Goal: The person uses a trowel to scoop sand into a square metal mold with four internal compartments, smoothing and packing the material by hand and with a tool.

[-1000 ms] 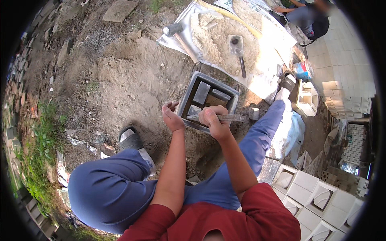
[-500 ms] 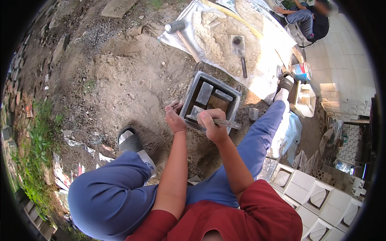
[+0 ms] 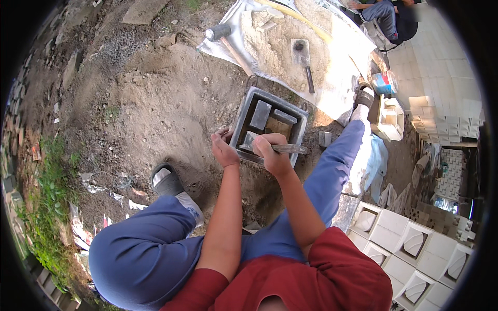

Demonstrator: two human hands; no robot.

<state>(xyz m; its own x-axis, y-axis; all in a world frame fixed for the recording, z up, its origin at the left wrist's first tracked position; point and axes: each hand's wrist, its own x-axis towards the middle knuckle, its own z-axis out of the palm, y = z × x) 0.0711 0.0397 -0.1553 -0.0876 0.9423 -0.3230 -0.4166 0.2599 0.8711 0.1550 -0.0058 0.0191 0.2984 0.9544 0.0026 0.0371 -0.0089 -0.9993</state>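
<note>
On the ground before me stands a square grey metal mould (image 3: 299, 110), with grey rectangular blocks (image 3: 261, 114) inside and brownish material between them. My left hand (image 3: 224, 150) is closed at the mould's near left corner, fingers against its outer wall. Over the near rim, my right hand (image 3: 272, 153) wraps around a worn bar-like tool (image 3: 291, 149). One end of the tool sticks out to the right past the rim; a flat grey piece shows left of the fingers. The palm hides the middle of the tool and part of the mould's near side.
Beyond the mould, a trowel (image 3: 300, 52) lies on a heap of pale sand (image 3: 275, 46) over a white sheet. A mallet (image 3: 218, 32) rests at the sheet's left edge. Patterned pale blocks (image 3: 389, 229) stand at lower right. Another person (image 3: 386, 20) sits at far right.
The whole view has shifted slightly, so the surroundings sit a little higher and to the left. Both hands keep their places at the mould, the right still gripping the bar-like tool.
</note>
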